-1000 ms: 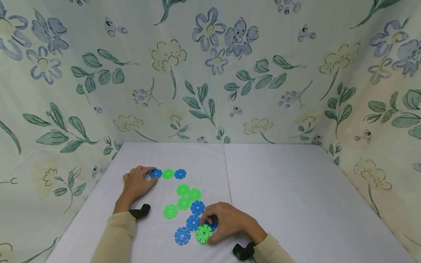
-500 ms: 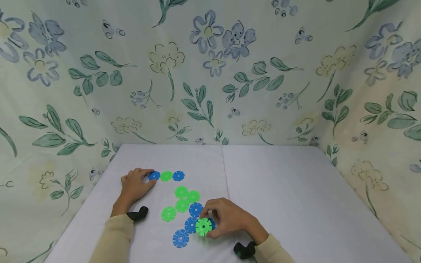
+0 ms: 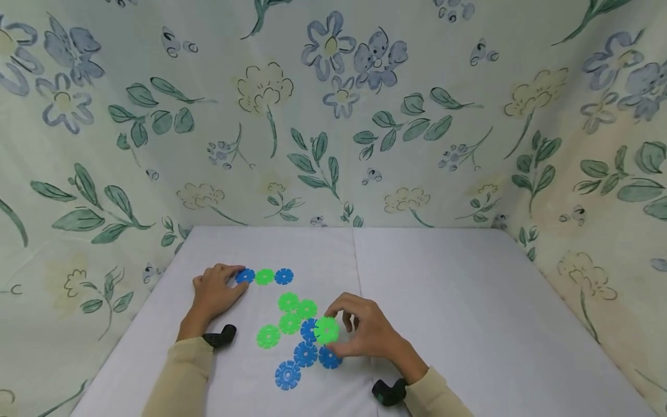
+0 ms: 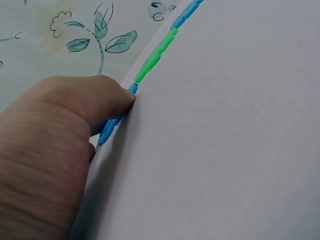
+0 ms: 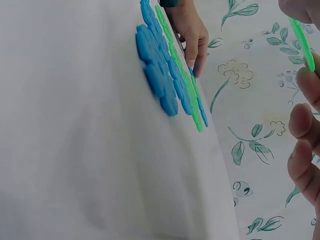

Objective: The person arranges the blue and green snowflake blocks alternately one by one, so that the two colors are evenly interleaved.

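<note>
My left hand (image 3: 215, 291) is at the left end of a short row, thumb and a finger gripping the edges of a blue notched plastic disc (image 3: 245, 276). To its right in that row are a green disc (image 3: 264, 277) and another blue disc (image 3: 283, 276), edge to edge. My right hand (image 3: 367, 327) pinches a loose green notched disc (image 3: 326, 330) between thumb and fingers. In the right wrist view this green disc (image 5: 303, 42) is raised above the table. It overlaps a blue disc (image 3: 308, 330) in the head view.
Several loose green discs (image 3: 289, 323) lie in the middle of the white table (image 3: 443, 301). Several blue ones (image 3: 305, 354) are spread nearer the front. A flowered curtain (image 3: 312, 145) closes off the back and sides.
The right hand has lifted the green disc from beside the front blue discs and moved it away from the body, uncovering a blue disc beneath. The left hand keeps its place at the row.
</note>
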The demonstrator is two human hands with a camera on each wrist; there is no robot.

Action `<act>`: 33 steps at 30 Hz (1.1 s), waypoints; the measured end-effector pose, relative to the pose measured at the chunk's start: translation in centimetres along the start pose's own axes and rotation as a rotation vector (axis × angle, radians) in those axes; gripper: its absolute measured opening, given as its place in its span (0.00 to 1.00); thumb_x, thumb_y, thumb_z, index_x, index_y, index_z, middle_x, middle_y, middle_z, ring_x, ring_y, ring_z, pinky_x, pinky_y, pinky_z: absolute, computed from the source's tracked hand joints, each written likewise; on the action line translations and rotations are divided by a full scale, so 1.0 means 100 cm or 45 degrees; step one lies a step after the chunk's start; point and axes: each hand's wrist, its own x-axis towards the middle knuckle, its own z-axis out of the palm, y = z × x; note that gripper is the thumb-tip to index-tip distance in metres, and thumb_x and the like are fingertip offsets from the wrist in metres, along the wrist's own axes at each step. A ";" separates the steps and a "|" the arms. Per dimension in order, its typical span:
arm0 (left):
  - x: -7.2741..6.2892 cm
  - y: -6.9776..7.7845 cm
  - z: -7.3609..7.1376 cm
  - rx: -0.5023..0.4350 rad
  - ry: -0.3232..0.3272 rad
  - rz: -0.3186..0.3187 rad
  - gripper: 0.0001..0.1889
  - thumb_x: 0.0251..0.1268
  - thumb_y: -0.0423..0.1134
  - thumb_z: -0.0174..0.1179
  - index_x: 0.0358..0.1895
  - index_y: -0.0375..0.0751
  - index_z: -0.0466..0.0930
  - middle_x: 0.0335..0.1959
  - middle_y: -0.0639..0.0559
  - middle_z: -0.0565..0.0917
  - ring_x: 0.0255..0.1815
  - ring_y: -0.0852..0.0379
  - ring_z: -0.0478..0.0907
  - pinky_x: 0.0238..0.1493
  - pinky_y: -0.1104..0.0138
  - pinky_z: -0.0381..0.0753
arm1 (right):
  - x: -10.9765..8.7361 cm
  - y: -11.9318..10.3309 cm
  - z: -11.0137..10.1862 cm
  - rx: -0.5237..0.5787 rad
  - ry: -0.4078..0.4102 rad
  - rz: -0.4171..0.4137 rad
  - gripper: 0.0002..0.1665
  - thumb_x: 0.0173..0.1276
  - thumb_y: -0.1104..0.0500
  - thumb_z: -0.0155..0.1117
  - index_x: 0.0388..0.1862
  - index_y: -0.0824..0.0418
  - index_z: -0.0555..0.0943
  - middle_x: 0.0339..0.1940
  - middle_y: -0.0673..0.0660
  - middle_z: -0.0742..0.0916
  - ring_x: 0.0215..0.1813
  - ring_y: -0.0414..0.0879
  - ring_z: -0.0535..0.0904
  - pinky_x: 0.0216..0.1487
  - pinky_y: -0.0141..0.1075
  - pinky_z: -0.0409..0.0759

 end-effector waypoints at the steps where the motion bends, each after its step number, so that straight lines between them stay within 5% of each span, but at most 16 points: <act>1: 0.001 0.001 0.000 -0.002 -0.003 0.002 0.26 0.63 0.57 0.63 0.62 0.52 0.80 0.55 0.42 0.79 0.58 0.38 0.71 0.56 0.40 0.55 | 0.002 -0.004 -0.001 0.000 0.031 -0.012 0.32 0.42 0.56 0.86 0.48 0.52 0.81 0.41 0.45 0.85 0.24 0.40 0.74 0.23 0.29 0.75; 9: 0.004 0.003 -0.006 0.016 -0.010 0.001 0.26 0.64 0.56 0.63 0.63 0.51 0.80 0.58 0.39 0.79 0.59 0.36 0.71 0.57 0.37 0.54 | 0.014 -0.014 -0.011 -0.015 0.207 -0.079 0.32 0.38 0.65 0.86 0.45 0.62 0.82 0.39 0.55 0.86 0.23 0.47 0.75 0.19 0.35 0.74; 18: -0.001 0.003 0.000 0.027 -0.006 0.001 0.26 0.63 0.55 0.64 0.63 0.51 0.80 0.57 0.38 0.79 0.58 0.36 0.72 0.55 0.38 0.55 | 0.026 -0.026 -0.031 0.041 0.288 0.103 0.27 0.43 0.70 0.81 0.44 0.65 0.81 0.37 0.59 0.85 0.22 0.55 0.77 0.18 0.36 0.74; 25: -0.003 0.002 0.001 0.012 0.011 -0.007 0.26 0.63 0.55 0.64 0.62 0.52 0.80 0.56 0.41 0.79 0.57 0.38 0.72 0.56 0.38 0.54 | 0.046 -0.017 -0.029 0.087 0.392 0.224 0.23 0.49 0.69 0.78 0.45 0.66 0.81 0.37 0.60 0.84 0.24 0.57 0.77 0.19 0.36 0.74; 33: -0.002 0.000 0.001 0.016 0.009 -0.003 0.25 0.63 0.56 0.64 0.62 0.54 0.80 0.57 0.42 0.79 0.58 0.39 0.71 0.57 0.38 0.54 | 0.058 0.031 -0.008 0.063 0.478 0.367 0.24 0.53 0.65 0.79 0.49 0.59 0.82 0.39 0.58 0.83 0.22 0.46 0.75 0.22 0.35 0.73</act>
